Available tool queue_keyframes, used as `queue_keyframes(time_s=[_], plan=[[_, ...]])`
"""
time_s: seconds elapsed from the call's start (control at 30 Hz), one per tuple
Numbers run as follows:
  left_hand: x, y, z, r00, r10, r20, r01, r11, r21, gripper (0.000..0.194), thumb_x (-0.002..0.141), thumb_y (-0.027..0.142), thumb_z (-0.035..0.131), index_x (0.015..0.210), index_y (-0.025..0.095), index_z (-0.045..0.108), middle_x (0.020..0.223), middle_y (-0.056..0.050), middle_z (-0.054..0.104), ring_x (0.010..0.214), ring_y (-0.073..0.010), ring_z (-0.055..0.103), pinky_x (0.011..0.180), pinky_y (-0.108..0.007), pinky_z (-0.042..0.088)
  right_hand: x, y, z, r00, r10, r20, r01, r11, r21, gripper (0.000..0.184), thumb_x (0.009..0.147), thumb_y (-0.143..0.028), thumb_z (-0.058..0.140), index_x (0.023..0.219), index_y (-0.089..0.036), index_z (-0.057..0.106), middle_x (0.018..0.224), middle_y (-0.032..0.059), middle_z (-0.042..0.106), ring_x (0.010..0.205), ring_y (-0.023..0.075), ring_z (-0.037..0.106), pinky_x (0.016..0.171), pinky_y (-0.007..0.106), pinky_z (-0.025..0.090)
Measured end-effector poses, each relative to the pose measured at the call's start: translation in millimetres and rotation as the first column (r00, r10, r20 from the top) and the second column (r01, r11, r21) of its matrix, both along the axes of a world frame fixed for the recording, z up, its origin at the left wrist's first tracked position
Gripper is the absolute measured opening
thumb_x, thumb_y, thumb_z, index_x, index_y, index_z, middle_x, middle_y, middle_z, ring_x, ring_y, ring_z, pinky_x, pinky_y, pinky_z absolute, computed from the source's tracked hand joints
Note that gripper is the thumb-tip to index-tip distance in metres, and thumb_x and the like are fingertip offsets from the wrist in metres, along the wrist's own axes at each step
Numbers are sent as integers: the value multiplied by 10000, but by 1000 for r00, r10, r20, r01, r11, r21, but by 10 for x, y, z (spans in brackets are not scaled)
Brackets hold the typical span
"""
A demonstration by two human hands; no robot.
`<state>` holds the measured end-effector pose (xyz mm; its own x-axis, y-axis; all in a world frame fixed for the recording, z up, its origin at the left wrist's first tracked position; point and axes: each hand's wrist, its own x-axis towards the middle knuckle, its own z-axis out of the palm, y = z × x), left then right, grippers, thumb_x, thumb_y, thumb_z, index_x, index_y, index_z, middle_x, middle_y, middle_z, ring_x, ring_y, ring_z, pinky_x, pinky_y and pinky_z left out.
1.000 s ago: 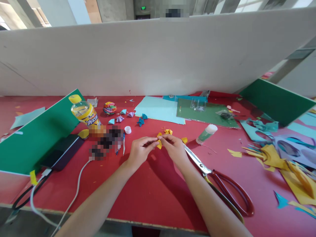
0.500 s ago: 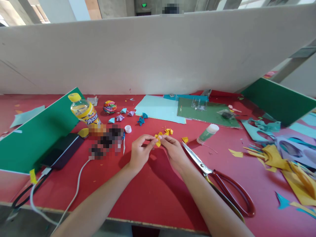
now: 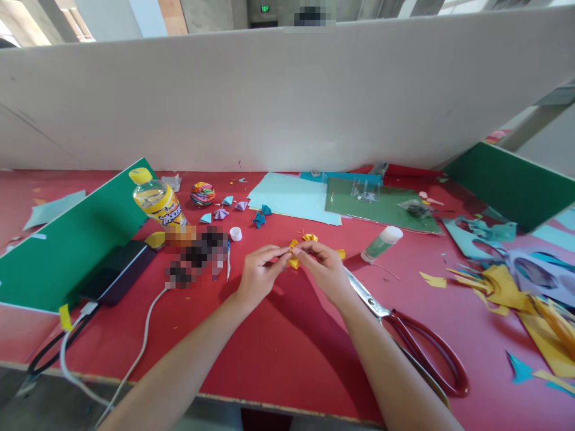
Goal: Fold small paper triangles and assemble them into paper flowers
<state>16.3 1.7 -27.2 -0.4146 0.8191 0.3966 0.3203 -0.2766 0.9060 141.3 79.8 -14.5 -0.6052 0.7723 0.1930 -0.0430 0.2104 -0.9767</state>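
Between my fingertips is a small folded yellow paper piece (image 3: pixel 293 261), partly hidden by the fingers. My left hand (image 3: pixel 261 272) pinches it from the left, and my right hand (image 3: pixel 324 269) pinches it from the right. Just beyond them lies another folded yellow paper piece (image 3: pixel 309 237) on the red table. A further bit of yellow paper (image 3: pixel 341 254) shows behind my right hand. Large scissors (image 3: pixel 372 304) with red handles lie beside my right forearm, which covers part of them. A glue stick (image 3: pixel 381 244) without its cap stands tilted in view to the right.
Left are a yellow-capped bottle (image 3: pixel 159 200), a black power bank (image 3: pixel 119 272) with cables, and a white cap (image 3: pixel 235 233). Small folded blue papers (image 3: pixel 259 219) lie behind my hands, near pale blue sheets (image 3: pixel 291 197). Yellow paper scraps (image 3: pixel 503 287) heap at right. A white partition (image 3: pixel 287 102) stands behind.
My right hand has shifted slightly, its fingers now more curled over the yellow piece and covering more of the yellow paper behind. The view has moved a little.
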Motion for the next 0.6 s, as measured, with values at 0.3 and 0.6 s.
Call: queue_keyframes(time_s=[0.3, 0.6], plan=[[10, 6, 109, 845, -150, 513, 304, 925, -229, 269, 708, 377, 613, 823, 136, 653, 646, -25, 624, 502, -90, 548, 400, -185, 493, -9, 8, -15, 997, -75, -11, 75, 997, -10, 178, 769, -348, 554, 744, -174, 582, 745, 16, 601, 706, 147, 543, 655, 254, 410], [-26, -9, 113, 891, -170, 422, 313, 903, -295, 266, 688, 377, 633, 812, 146, 675, 696, -56, 656, 608, -140, 606, 409, -196, 504, 22, 38, 70, 997, -17, 81, 11, 997, 72, 171, 755, -326, 561, 685, -173, 589, 647, 4, 576, 638, 141, 523, 624, 259, 403]])
